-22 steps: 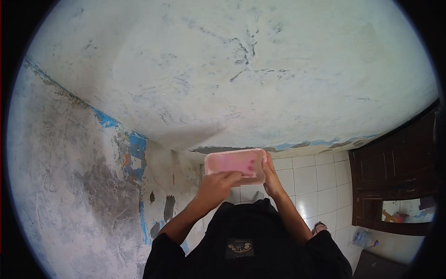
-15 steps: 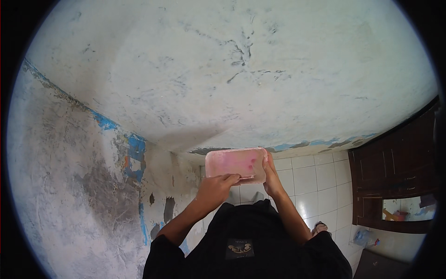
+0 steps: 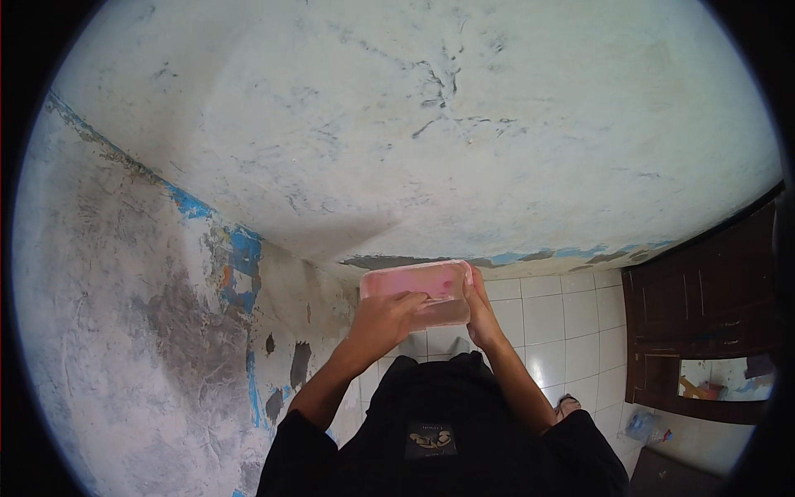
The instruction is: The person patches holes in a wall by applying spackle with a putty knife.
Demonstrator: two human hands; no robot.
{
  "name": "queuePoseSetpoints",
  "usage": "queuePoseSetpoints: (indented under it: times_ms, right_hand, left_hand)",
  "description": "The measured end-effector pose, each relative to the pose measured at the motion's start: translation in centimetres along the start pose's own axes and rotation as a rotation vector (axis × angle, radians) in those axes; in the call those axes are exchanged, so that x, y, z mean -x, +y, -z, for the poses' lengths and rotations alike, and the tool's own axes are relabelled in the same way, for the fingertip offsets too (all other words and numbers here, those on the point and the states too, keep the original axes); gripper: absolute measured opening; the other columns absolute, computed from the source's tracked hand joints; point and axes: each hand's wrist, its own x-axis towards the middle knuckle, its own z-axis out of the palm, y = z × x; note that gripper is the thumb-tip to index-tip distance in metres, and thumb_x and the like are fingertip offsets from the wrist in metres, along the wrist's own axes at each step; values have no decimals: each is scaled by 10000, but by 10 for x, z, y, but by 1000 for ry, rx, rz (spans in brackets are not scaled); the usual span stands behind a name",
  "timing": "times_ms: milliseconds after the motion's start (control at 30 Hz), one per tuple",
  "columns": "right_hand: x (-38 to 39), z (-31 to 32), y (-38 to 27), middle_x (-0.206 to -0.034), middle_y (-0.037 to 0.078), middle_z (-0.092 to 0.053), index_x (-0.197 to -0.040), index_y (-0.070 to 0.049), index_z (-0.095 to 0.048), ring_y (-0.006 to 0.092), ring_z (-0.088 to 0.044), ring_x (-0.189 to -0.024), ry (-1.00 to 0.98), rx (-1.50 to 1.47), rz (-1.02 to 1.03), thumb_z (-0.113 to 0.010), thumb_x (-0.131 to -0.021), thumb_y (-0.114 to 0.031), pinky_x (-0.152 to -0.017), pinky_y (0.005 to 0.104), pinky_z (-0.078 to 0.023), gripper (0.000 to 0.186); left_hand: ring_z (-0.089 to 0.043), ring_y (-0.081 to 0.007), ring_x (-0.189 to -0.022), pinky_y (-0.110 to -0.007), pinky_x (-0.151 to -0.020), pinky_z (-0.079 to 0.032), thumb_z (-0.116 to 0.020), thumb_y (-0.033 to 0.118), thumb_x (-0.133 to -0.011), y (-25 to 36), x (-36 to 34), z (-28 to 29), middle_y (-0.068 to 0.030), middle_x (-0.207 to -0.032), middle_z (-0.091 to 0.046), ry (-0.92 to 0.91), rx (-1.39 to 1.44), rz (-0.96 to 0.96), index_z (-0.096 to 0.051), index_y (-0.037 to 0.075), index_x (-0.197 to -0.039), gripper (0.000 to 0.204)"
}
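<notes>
Pink container (image 3: 410,282) is being held before the black shirt (image 3: 497,431), near the whitish wall (image 3: 331,157). Right hand (image 3: 483,313) is clasping its right end. Left hand (image 3: 385,319) is resting, fingers bent, over its near side (cannot tell whether it's pinching anything).

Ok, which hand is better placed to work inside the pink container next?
Likely the left hand: its fingers are over the pink container, while the right hand holds its right side.

Container (image 3: 426,283) pink; shirt (image 3: 489,414) black; floor tiles (image 3: 542,319) white, gridded; wall (image 3: 513,182) off-white, dark-streaked; cabinet (image 3: 662,311) dark brown.
</notes>
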Motion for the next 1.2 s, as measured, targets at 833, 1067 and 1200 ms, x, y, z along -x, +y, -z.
queuePoseSetpoints:
  times_ms: [833, 1067, 1200]
  right_hand:
    - [-5, -13, -18, -1490, 112, -411, -1544, -134, -292, 238, -387, -1397, 54, -92, -84, -442, -1038, -624, -1130, 416, -367, 720]
    - [-20, -22, -38, -1482, 108, -427, -1550, -150, -288, 234, -417, -1377, 71, -69, -32, -477, -1037, -596, -1103, 404, -399, 706]
    - [-19, -32, -45, -1454, 80, -456, -1539, -180, -290, 219, -463, -1349, 86, -164, -52, -484, -1050, -548, -1019, 409, -473, 642]
  left_hand:
    - [-709, -359, -834, -472, -661, -556, -612, 49, -870, -3, -9, 20, -121, -1003, -739, -5, -96, 94, -667, 121, -1145, 289]
    - [-706, -383, -885, -400, -751, -567, -617, 19, -905, -5, -21, 64, -173, -1028, -725, 104, 83, 177, -707, 79, -1166, 283]
    - [-711, -387, -890, -378, -762, -565, -619, 18, -930, -7, -14, 79, -196, -1035, -722, 225, 132, 128, -706, 43, -1165, 252]
